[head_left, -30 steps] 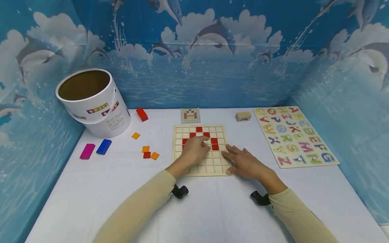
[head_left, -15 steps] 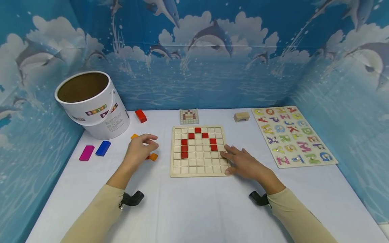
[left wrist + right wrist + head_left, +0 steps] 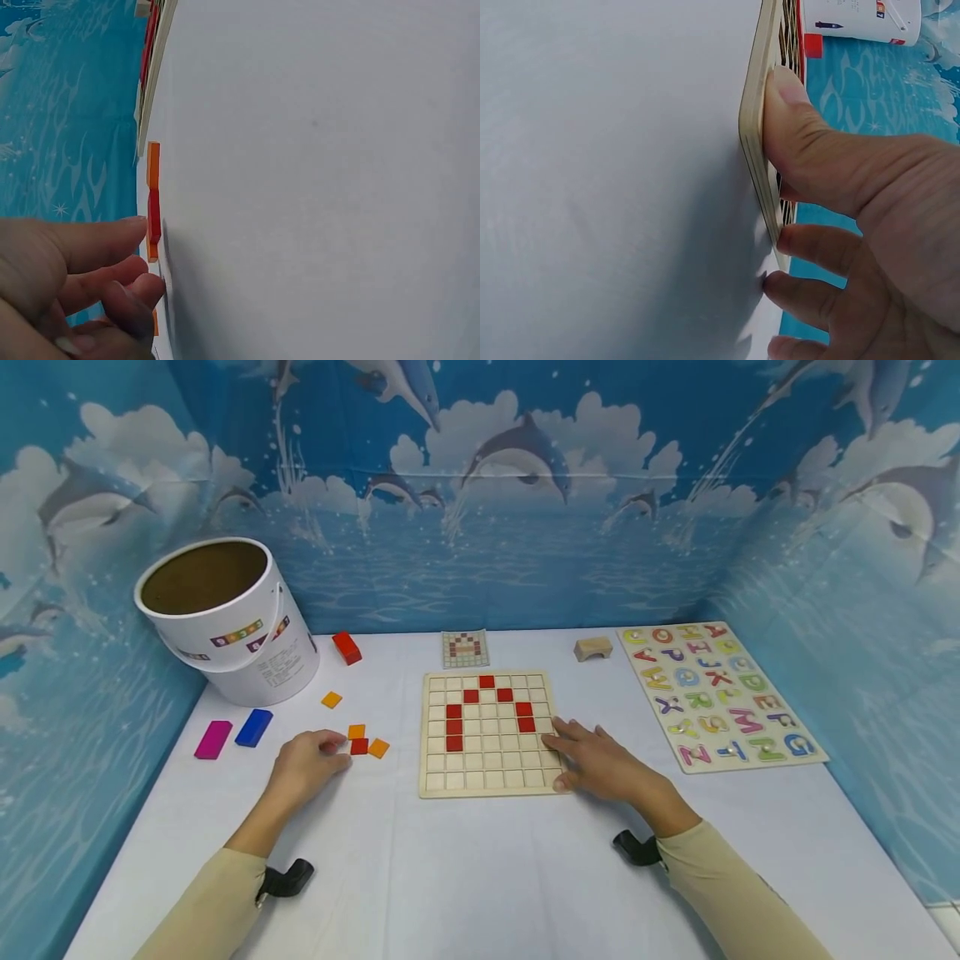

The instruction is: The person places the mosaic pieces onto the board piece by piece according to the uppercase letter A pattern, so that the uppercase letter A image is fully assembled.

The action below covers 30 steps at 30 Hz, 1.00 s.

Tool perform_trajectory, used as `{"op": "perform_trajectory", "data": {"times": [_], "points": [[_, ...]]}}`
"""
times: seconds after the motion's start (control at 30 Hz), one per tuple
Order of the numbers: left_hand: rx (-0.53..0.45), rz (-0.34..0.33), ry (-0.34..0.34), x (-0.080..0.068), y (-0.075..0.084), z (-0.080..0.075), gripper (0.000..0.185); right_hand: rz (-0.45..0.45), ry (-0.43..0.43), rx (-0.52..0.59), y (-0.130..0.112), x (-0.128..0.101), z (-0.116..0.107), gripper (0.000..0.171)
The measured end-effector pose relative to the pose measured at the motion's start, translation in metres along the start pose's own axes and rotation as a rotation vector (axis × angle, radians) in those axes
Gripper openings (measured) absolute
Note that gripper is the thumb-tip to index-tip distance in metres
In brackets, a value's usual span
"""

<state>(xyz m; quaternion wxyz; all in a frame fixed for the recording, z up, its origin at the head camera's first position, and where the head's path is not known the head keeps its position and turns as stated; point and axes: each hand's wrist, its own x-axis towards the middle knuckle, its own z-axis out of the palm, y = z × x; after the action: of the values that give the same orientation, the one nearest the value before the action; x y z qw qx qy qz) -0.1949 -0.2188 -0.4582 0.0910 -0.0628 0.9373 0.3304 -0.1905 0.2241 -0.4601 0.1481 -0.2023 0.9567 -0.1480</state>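
Note:
A wooden grid board (image 3: 487,770) lies mid-table with several red tiles set in it in an arch shape. My right hand (image 3: 573,760) rests flat on its right side, and in the right wrist view the thumb (image 3: 795,127) presses against the board's edge (image 3: 751,127). Left of the board lie a loose red tile (image 3: 359,746) and two orange tiles (image 3: 379,747). My left hand (image 3: 330,752) is on the table beside them, holding nothing. In the left wrist view its fingertips (image 3: 135,225) are right at the red tile (image 3: 154,217).
A white bucket (image 3: 225,618) stands at the back left, with a red block (image 3: 348,646) beside it and pink (image 3: 214,739) and blue (image 3: 253,727) blocks in front. Another orange tile (image 3: 332,699), a pattern card (image 3: 466,648), a wooden arch block (image 3: 597,648) and an alphabet puzzle (image 3: 720,693) lie farther back and right.
My left hand left the board, swung left and came down beside the loose tiles. The right hand stayed on the board's right side.

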Motion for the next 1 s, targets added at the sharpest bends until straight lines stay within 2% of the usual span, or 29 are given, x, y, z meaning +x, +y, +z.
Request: {"op": "perform_trajectory", "data": {"times": [0.23, 0.6, 0.87, 1.0], "points": [[0.058, 0.013, 0.036, 0.0031, -0.0006, 0.0038, 0.038, 0.024, 0.003, 0.038, 0.0003, 0.0003, 0.0001, 0.091], [0.093, 0.04, 0.058, 0.0063, -0.0027, 0.007, 0.032, 0.034, -0.012, -0.01, -0.0008, 0.0024, -0.0036, 0.089], [0.093, 0.046, 0.044, 0.0092, -0.0025, 0.0052, 0.033, 0.046, -0.028, -0.003, -0.0021, 0.0027, -0.0047, 0.089], [0.077, 0.071, 0.01, 0.0099, -0.0026, 0.0056, 0.038, 0.04, -0.03, -0.002, -0.0026, 0.0031, -0.0039, 0.089]]}}
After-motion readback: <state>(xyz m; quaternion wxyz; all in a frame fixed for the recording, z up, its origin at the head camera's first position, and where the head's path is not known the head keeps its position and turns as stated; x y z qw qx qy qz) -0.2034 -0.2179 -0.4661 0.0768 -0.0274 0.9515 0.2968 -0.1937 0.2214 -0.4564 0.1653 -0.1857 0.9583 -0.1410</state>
